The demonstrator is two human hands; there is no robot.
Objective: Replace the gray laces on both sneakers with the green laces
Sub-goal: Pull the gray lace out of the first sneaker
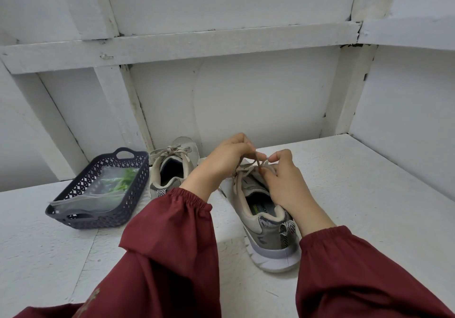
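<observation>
1. On the white surface (369, 194) sits the near sneaker (268, 231), heel toward the wearer. The left hand (227, 156) and right hand (283, 182) each pinch its gray lace (256, 164) at the top bow.
2. Step, by my read: undoing the knot. Pull 1 free end, not a loop, or it may jam.
3. Slacken each crossing before drawing the lace out.
4. The far sneaker (170, 170): bow tied. The green laces (124, 181): bagged in the basket (133, 194), at left.

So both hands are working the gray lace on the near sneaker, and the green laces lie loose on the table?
No. In the head view the green laces sit in a clear bag inside the dark basket, not loose on the table. The left hand and right hand do pinch the gray lace on the near sneaker.
</observation>
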